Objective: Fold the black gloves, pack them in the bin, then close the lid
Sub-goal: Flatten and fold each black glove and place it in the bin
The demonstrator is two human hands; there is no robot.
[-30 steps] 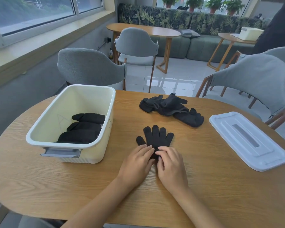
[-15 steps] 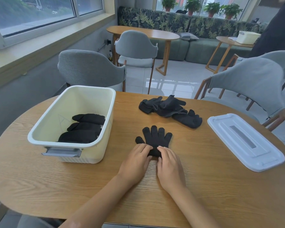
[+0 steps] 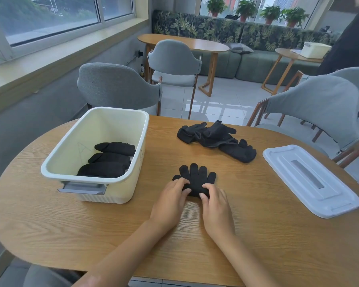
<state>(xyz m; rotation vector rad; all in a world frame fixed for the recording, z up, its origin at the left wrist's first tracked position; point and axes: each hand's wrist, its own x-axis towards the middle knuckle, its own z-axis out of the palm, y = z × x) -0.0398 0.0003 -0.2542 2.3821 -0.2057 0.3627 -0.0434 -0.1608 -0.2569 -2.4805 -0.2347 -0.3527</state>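
Observation:
A black glove [image 3: 196, 177] lies on the wooden table [image 3: 257, 235] in front of me, fingers pointing away. Its cuff end is bunched into a roll. My left hand [image 3: 170, 200] and my right hand [image 3: 215, 206] sit side by side on that roll, fingers curled over it. To the left stands a cream bin [image 3: 116, 193] with three folded black gloves [image 3: 110, 160] inside. A pile of loose black gloves [image 3: 216, 139] lies farther back. The white lid [image 3: 311, 181] rests flat on the right.
Grey chairs stand around the table: one behind the bin [image 3: 118, 88] and one at the right [image 3: 315, 108]. More tables and a sofa [image 3: 236, 38] lie beyond. A dark-clothed person [image 3: 350, 38] stands at the far right edge.
Both hands have slid forward over the glove, and its cuff end has rolled up toward the fingers. The bin, pile and lid have not moved.

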